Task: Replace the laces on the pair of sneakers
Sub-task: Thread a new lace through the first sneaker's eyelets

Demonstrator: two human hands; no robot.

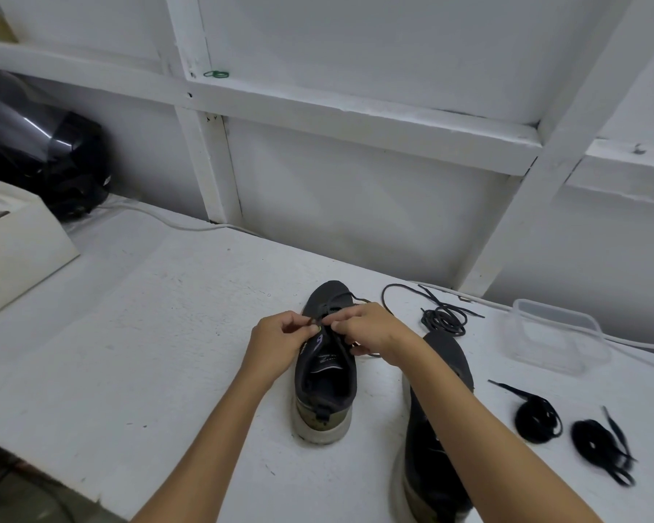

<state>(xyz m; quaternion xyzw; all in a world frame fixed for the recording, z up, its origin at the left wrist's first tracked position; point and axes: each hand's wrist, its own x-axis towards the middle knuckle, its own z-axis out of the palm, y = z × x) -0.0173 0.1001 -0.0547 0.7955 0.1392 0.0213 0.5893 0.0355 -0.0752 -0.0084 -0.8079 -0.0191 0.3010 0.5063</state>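
A dark sneaker [323, 383] with a pale sole stands on the white table [148, 334], toe pointing away from me. My left hand [280, 339] and my right hand [367, 326] meet over its eyelets, each pinching the dark lace [337, 345] threaded there. The second sneaker [431, 466] lies at the right, partly hidden under my right forearm. A loose dark lace [440, 317] lies tangled behind it. Two coiled black laces [537, 419] [597, 447] lie at the right front.
A clear plastic container [555, 334] stands at the right rear with a white cable [638, 343] running behind it. A white box [16, 235] and a black helmet [42, 145] occupy the left rear. White wall framing rises behind the table.
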